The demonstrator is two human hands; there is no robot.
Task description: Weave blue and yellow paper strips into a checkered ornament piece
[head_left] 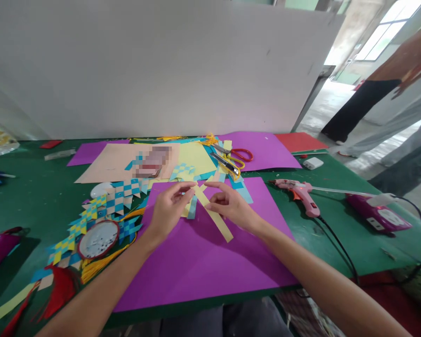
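Observation:
My left hand point(168, 209) pinches the upper end of a pale yellow paper strip point(220, 225) between thumb and fingertips. From the other side, the curled fingers of my right hand point(234, 206) grip the same strip near its top, where another strip seems to cross it. Its long tail slants down to the right above a purple sheet point(196, 276). Beneath the fingers hangs or lies a light blue strip point(192, 208); which of the two I cannot tell. Just beyond my hands are more woven blue and yellow strips point(183, 171).
Left of the sheet lie checkered woven paper pieces point(117, 196), a round white dish point(98, 239) and a red tassel point(61, 285). Scissors point(240, 157) and a utility knife point(226, 164) rest behind. At right are a pink glue gun point(301, 194) with its cable and a purple box point(377, 213). A person stands beyond.

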